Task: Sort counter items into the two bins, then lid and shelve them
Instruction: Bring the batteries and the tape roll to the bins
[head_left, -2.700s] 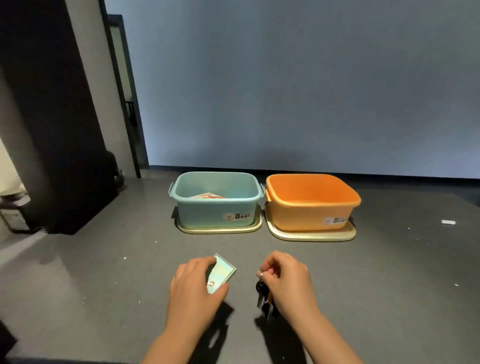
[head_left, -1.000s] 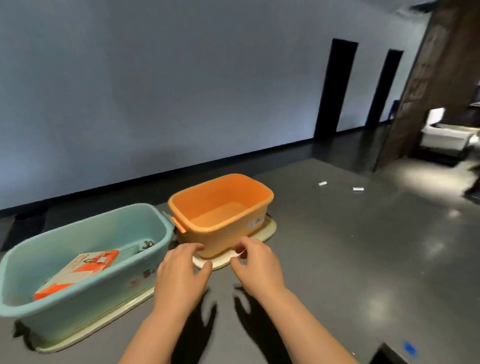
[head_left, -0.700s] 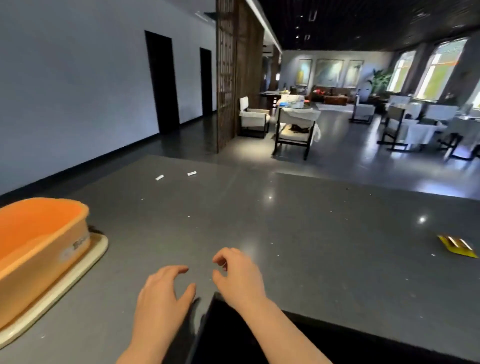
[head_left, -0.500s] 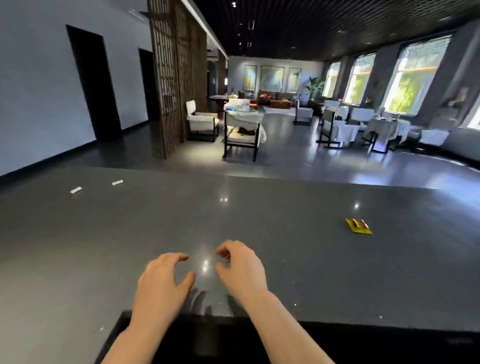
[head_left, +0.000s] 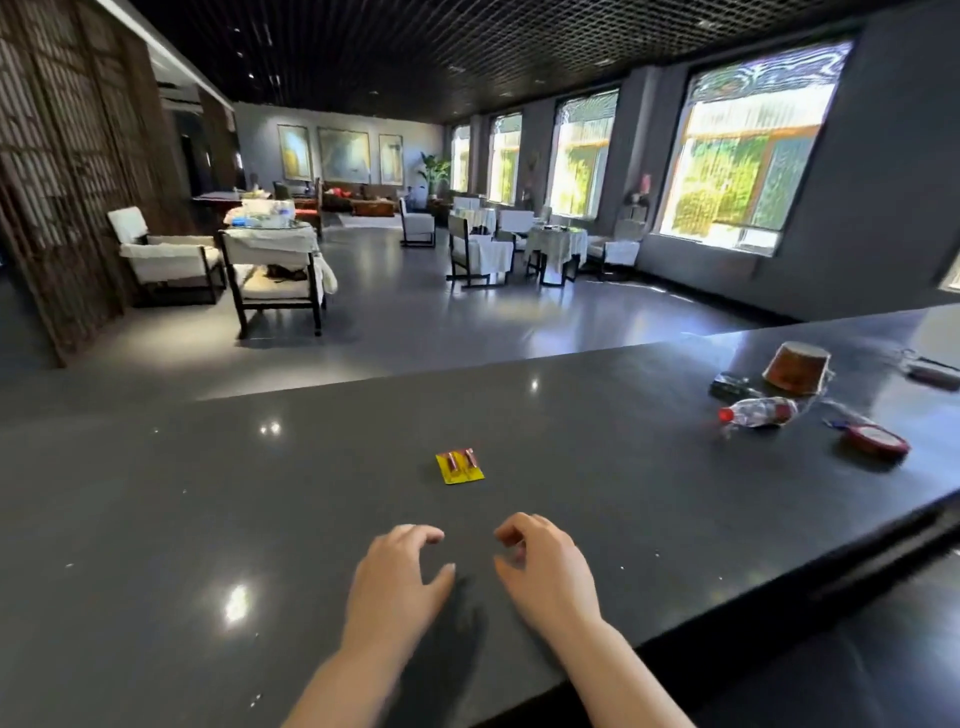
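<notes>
Yellow battery blister pack (head_left: 459, 466) lies flat on the dark counter (head_left: 208, 493), just ahead of both hands and between their lines. Left hand (head_left: 396, 587) and right hand (head_left: 545, 569) hover side by side over the counter, fingers loosely curled, holding nothing, neither touching the pack.

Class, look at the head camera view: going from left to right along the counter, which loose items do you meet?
Yellow battery pack → small dark object → clear plastic bottle lying on its side → upside-down brown cup → round red item.
</notes>
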